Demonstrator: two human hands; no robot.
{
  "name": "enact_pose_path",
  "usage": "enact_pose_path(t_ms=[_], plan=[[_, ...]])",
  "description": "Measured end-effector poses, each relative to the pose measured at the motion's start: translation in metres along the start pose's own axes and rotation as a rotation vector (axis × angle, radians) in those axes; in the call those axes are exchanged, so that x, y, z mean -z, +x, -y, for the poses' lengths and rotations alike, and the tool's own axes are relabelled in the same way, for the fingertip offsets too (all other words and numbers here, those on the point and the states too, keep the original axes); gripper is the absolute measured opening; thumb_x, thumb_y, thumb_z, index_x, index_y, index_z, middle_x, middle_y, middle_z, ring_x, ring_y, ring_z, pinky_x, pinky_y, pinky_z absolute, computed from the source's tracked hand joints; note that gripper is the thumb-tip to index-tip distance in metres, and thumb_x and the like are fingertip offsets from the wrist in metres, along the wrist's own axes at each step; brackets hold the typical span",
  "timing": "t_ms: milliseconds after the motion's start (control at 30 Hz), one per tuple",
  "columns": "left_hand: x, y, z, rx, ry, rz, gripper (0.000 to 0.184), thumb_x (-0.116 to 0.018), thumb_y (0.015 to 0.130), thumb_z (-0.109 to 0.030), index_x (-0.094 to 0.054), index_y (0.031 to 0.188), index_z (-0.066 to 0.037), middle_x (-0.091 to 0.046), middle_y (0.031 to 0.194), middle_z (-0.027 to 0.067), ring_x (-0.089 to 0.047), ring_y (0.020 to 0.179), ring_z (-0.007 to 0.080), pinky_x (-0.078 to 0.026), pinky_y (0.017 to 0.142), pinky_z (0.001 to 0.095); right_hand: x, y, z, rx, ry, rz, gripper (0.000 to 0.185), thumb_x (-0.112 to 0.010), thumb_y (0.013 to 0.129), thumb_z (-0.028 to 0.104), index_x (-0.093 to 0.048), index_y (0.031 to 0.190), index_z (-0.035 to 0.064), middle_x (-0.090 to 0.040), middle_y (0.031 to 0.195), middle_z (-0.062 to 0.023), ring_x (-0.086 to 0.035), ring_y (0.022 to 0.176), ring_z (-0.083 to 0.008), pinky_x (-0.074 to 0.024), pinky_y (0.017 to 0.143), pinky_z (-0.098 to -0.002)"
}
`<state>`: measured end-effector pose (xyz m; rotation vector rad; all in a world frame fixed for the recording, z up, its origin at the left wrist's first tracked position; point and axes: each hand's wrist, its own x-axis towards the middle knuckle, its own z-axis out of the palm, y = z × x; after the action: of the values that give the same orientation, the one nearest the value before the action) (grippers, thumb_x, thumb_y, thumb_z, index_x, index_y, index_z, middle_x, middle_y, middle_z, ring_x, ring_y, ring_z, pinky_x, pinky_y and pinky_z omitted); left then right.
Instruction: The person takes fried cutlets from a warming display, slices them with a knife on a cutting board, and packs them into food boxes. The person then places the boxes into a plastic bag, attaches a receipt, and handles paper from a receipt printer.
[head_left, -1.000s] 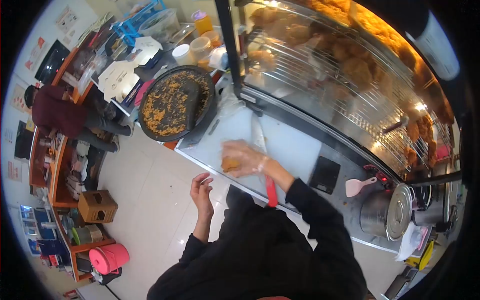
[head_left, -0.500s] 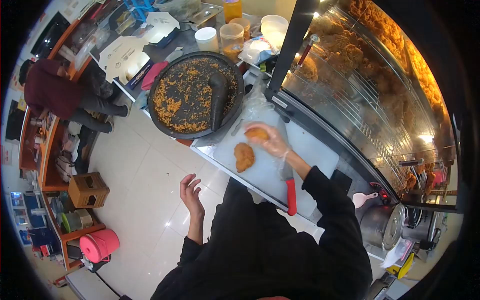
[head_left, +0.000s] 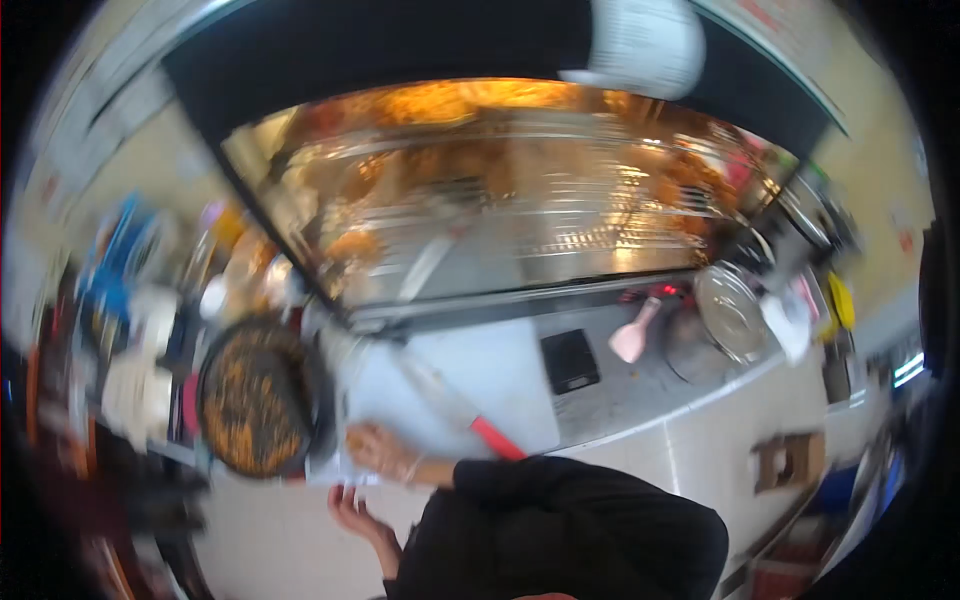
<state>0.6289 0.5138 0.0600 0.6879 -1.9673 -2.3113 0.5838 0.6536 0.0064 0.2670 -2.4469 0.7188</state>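
Observation:
The view is smeared by motion. My right hand [head_left: 385, 452] is closed around a piece of fried chicken [head_left: 355, 440], low over the left edge of the white cutting board [head_left: 500, 375]. Something clear, like a thin plastic glove, covers that hand in part. Just below it, my left hand [head_left: 357, 515] is held in front of the counter with fingers apart and nothing in them. A knife with a red handle [head_left: 497, 440] lies slantwise across the board. To the left stands a wide dark stone mortar [head_left: 312, 425] with orange-brown crumbs inside.
Behind the board stands a lit glass display cabinet [head_left: 480, 285] with fried food on racks. On the counter to the right are a flat black device [head_left: 570, 360], a pink scoop [head_left: 630, 340] and a lidded metal pot [head_left: 728, 315]. Paper boxes [head_left: 137, 395] stand left of the mortar.
The view has swung to the right, bringing the cabinet to the front. My right hand, still holding chicken, has moved to the board's left edge, closer to my left hand.

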Motion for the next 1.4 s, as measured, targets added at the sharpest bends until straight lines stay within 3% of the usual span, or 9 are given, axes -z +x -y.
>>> enact_pose_path(t_ms=[167, 233, 367, 467, 600, 767, 1000, 1100, 1400], plan=[[-0.014, -0.001, -0.007, -0.112, 0.041, -0.010, 0.038, -0.049, 0.087, -0.027, -0.053, 0.122, -0.013, -0.054, 0.123, 0.0031, -0.049, 0.114, 0.0203, -0.029, 0.098, 0.0465, 0.122, 0.007, -0.029, -0.301, 0.611, -0.170, 0.051, -0.070, 0.069, -0.001, -0.056, 0.116, 0.0122, -0.050, 0.126, -0.0135, -0.039, 0.134, -0.0332, -0.0354, 0.107, -0.0415], [-0.018, 0.004, -0.002, -0.136, 0.064, -0.032, 0.039, -0.048, 0.088, -0.029, -0.053, 0.123, -0.013, -0.054, 0.127, 0.0042, -0.049, 0.118, 0.0237, -0.028, 0.100, 0.0473, 0.209, -0.006, -0.054, -0.345, 0.535, -0.587, 0.047, -0.071, 0.071, 0.002, -0.059, 0.116, 0.0123, -0.055, 0.124, -0.0120, -0.042, 0.132, -0.0318, -0.0351, 0.108, -0.0425], [-0.050, -0.032, -0.006, -0.105, 0.059, -0.047, 0.034, -0.048, 0.086, -0.023, -0.054, 0.118, -0.014, -0.055, 0.122, 0.0022, -0.049, 0.116, 0.0201, -0.029, 0.099, 0.0449, 0.473, -0.029, -0.096, -0.494, -0.097, -0.972, 0.046, -0.073, 0.079, 0.021, -0.059, 0.121, 0.0065, -0.054, 0.129, -0.0142, -0.046, 0.128, -0.0312, -0.0350, 0.108, -0.0421], [-0.065, -0.051, 0.010, -0.083, 0.108, -0.005, 0.032, -0.048, 0.086, -0.019, -0.054, 0.118, -0.013, -0.055, 0.120, 0.0010, -0.050, 0.113, 0.0177, -0.030, 0.097, 0.0423, 0.621, -0.032, -0.162, -0.281, -0.810, -1.147, 0.042, -0.073, 0.073, 0.005, -0.059, 0.113, 0.0065, -0.057, 0.119, -0.0185, -0.050, 0.122, -0.0363, -0.0392, 0.105, -0.0435], [-0.081, -0.086, 0.017, -0.056, 0.189, 0.006, 0.032, -0.047, 0.088, -0.017, -0.055, 0.118, -0.013, -0.054, 0.119, 0.0008, -0.051, 0.111, 0.0161, -0.031, 0.094, 0.0383, 0.745, 0.006, -0.240, -0.657, -0.753, -1.029, 0.037, -0.066, 0.081, 0.021, -0.061, 0.114, 0.0040, -0.062, 0.115, -0.0183, -0.057, 0.114, -0.0360, -0.0432, 0.100, -0.0424], [-0.076, -0.099, 0.046, -0.099, 0.269, -0.012, 0.037, -0.045, 0.085, -0.020, -0.056, 0.120, -0.016, -0.057, 0.124, 0.0006, -0.056, 0.109, 0.0192, -0.035, 0.085, 0.0419, 0.793, 0.029, -0.299, -0.993, -0.951, -0.582, 0.048, -0.049, 0.088, 0.033, -0.051, 0.127, 0.0066, -0.049, 0.131, -0.0153, -0.047, 0.125, -0.0339, -0.0346, 0.107, -0.0422], [-0.062, -0.107, 0.053, -0.147, 0.288, -0.059, 0.037, -0.045, 0.086, -0.019, -0.058, 0.121, -0.018, -0.058, 0.126, 0.0003, -0.058, 0.109, 0.0198, -0.035, 0.076, 0.0399, 0.756, 0.033, -0.273, -0.948, -1.283, -0.376, 0.065, -0.026, 0.098, 0.051, -0.038, 0.147, 0.0101, -0.032, 0.154, -0.0109, -0.032, 0.140, -0.0309, -0.0227, 0.118, -0.0420], [-0.070, -0.110, 0.046, -0.153, 0.242, -0.047, 0.038, -0.047, 0.084, -0.017, -0.058, 0.121, -0.017, -0.058, 0.126, -0.0001, -0.057, 0.107, 0.0191, -0.035, 0.078, 0.0395, 0.743, 0.039, -0.298, -0.919, -0.962, -0.090, 0.066, -0.029, 0.097, 0.053, -0.037, 0.147, 0.0104, -0.032, 0.154, -0.0107, -0.033, 0.140, -0.0299, -0.0233, 0.118, -0.0443], [-0.113, -0.151, 0.016, -0.258, 0.266, 0.132, 0.035, -0.042, 0.085, -0.009, -0.056, 0.117, -0.008, -0.056, 0.116, 0.0034, -0.052, 0.100, 0.0158, -0.037, 0.084, 0.0313, 0.769, 0.053, -0.309, -0.865, -0.944, -0.082, 0.066, -0.031, 0.097, 0.053, -0.037, 0.146, 0.0098, -0.033, 0.154, -0.0108, -0.033, 0.140, -0.0299, -0.0242, 0.117, -0.0437]])
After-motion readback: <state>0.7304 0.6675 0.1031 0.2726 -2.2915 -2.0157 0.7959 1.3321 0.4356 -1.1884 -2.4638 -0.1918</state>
